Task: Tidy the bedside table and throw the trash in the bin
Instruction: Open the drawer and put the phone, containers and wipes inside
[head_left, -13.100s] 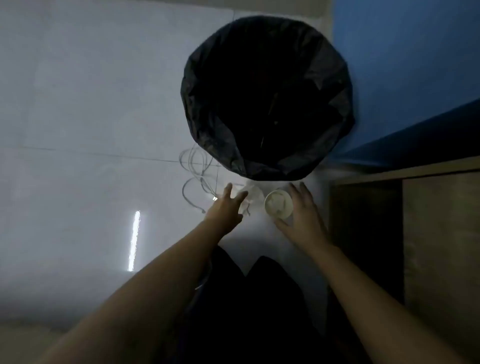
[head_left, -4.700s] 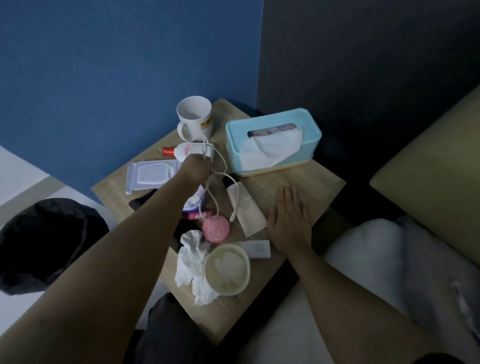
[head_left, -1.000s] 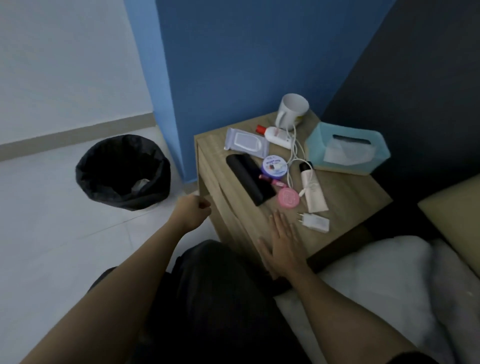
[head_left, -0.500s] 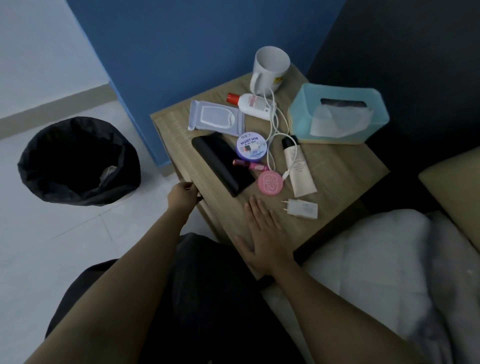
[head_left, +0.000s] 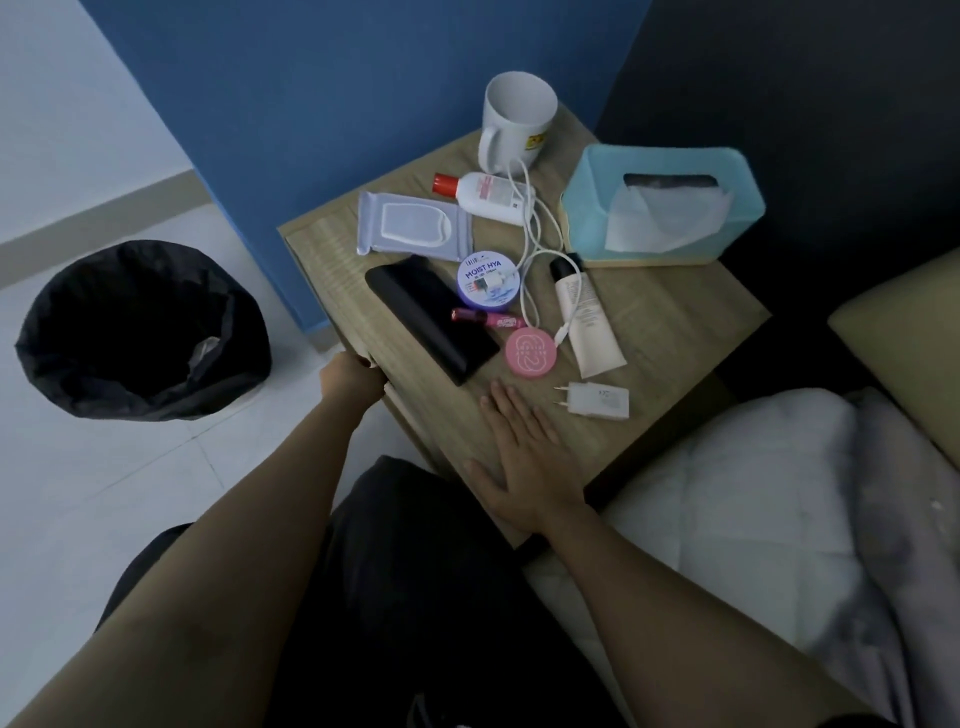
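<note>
The wooden bedside table (head_left: 670, 332) holds a white mug (head_left: 519, 119), a lotion bottle (head_left: 488, 195), a wipes pack (head_left: 413, 231), a cream jar (head_left: 487, 280), a black phone (head_left: 431, 319), a pink lip tube (head_left: 485, 318), a pink round compact (head_left: 531, 353), a cream tube (head_left: 584, 317), a white cable (head_left: 535, 244), a charger plug (head_left: 597, 400) and a blue tissue box (head_left: 660, 208). My left hand (head_left: 348, 376) grips the table's front edge, fingers curled under it. My right hand (head_left: 519, 447) lies flat on the top, near the plug.
A bin lined with a black bag (head_left: 140, 327) stands on the white floor to the left, with something pale inside. A blue wall rises behind the table. White bedding (head_left: 753, 493) and a tan pillow (head_left: 904, 343) lie to the right. My dark-clothed lap is below.
Crumpled tissues and a round cup seen on the table 4.7 s ago are gone. Over the last second my left hand reached the table's front edge and took hold; my right hand stayed flat.
</note>
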